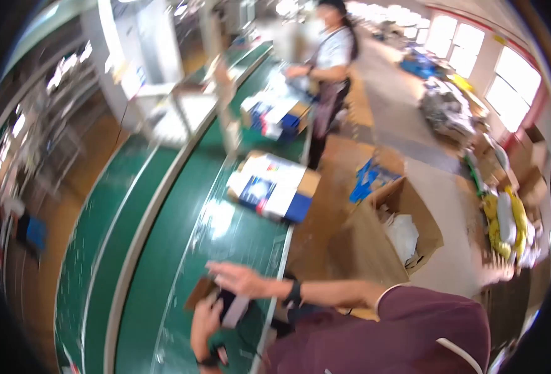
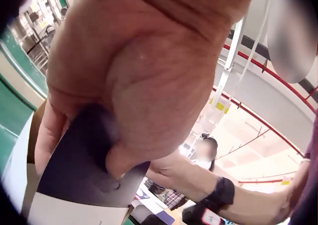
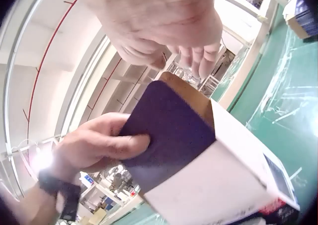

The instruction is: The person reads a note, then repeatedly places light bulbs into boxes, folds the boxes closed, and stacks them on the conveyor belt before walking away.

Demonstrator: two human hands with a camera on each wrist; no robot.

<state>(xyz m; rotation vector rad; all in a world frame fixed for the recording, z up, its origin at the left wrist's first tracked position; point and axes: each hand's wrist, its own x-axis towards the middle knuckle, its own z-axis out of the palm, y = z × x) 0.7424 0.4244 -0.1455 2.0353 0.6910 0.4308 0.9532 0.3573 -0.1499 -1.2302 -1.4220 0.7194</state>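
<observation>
A carton with a dark blue flap and white side (image 1: pixel 235 311) (image 2: pixel 79 185) (image 3: pixel 198 180) sits near the belt's edge in the head view. My left hand (image 1: pixel 206 323) (image 2: pixel 134 81) (image 3: pixel 102 140) grips its dark flap, thumb on the outer face. In the right wrist view a brown flap (image 3: pixel 186 93) stands up behind the blue one. My right hand (image 1: pixel 241 280) (image 2: pixel 174 170) (image 3: pixel 164 26) is held over the carton with its fingers extended, apart from the flaps in the right wrist view. The carton's inside is hidden.
The green conveyor (image 1: pixel 194 181) carries two more blue-and-white cartons (image 1: pixel 275 187) (image 1: pixel 275 115) farther along. Another person (image 1: pixel 335 62) stands beside it. A large open cardboard box (image 1: pixel 375 240) with white material inside is on the right; yellow bags (image 1: pixel 506 218) lie beyond.
</observation>
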